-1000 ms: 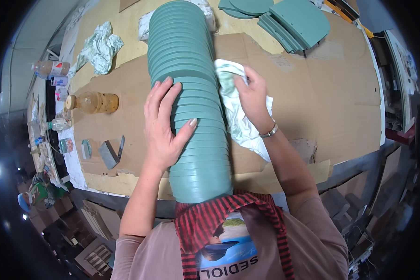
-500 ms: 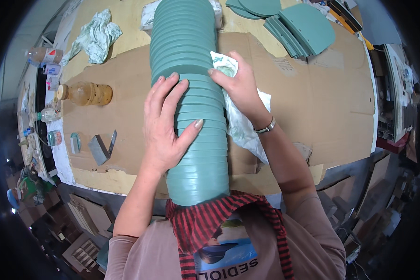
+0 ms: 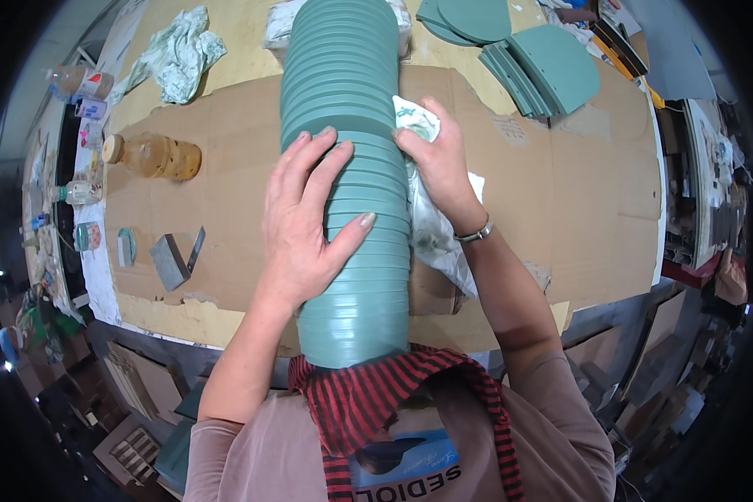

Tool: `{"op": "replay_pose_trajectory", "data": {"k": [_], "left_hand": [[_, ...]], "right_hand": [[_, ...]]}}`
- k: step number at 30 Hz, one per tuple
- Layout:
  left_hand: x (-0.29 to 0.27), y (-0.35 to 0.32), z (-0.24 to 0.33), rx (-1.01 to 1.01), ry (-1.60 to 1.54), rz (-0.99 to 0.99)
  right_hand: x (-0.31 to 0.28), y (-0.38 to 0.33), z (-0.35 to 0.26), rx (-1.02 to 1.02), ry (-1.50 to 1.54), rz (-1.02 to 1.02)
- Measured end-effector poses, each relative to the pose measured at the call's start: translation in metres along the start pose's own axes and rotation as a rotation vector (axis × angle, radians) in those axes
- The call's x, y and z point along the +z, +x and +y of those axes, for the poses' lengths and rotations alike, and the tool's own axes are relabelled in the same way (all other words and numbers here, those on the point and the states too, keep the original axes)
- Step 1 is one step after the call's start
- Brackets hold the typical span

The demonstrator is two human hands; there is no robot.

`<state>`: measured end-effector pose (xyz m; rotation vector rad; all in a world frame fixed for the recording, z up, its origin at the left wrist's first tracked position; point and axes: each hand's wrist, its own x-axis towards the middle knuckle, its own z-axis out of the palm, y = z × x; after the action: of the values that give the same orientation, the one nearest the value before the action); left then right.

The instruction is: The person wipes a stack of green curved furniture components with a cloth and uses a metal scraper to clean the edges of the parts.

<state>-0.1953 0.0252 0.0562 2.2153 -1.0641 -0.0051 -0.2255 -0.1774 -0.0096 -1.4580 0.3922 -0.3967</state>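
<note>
A long row of green panels with rounded edges runs from my chest toward the far side of the table. Its nearer part sits a little lower than the farther one, with a step between them. My left hand lies over the left side of the nearer part, fingers stretched out and thumb spread, gripping nothing. On the right side, by the step, my right hand pinches a white cloth with green stains. One corner sticks up above the thumb, and the rest hangs down beside the row.
Cardboard covers the table. Loose green panels lie at the far right, a crumpled cloth far left. A bottle of amber liquid, a grey block and a thin blade lie on the left. A white-wrapped support shows behind the row.
The view has shifted slightly. My right hand stays by the step, holding the cloth, and my left hand still rests on the panels with little visible change.
</note>
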Motion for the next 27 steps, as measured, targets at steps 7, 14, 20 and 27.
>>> {"op": "replay_pose_trajectory", "data": {"k": [7, 14, 20, 27], "left_hand": [[-0.002, -0.002, -0.001, 0.001, 0.0, -0.017], [-0.001, -0.001, -0.001, -0.004, -0.011, -0.022], [0.002, 0.003, -0.002, 0.019, -0.043, 0.017], [-0.006, 0.0, -0.005, 0.009, 0.004, -0.018]], "right_hand": [[-0.005, -0.002, 0.006, -0.023, 0.034, -0.019], [-0.019, 0.005, -0.007, -0.033, 0.272, 0.261], [0.018, -0.026, 0.013, -0.211, -0.049, 0.086], [-0.049, -0.026, 0.013, 0.27, -0.058, 0.035]]}}
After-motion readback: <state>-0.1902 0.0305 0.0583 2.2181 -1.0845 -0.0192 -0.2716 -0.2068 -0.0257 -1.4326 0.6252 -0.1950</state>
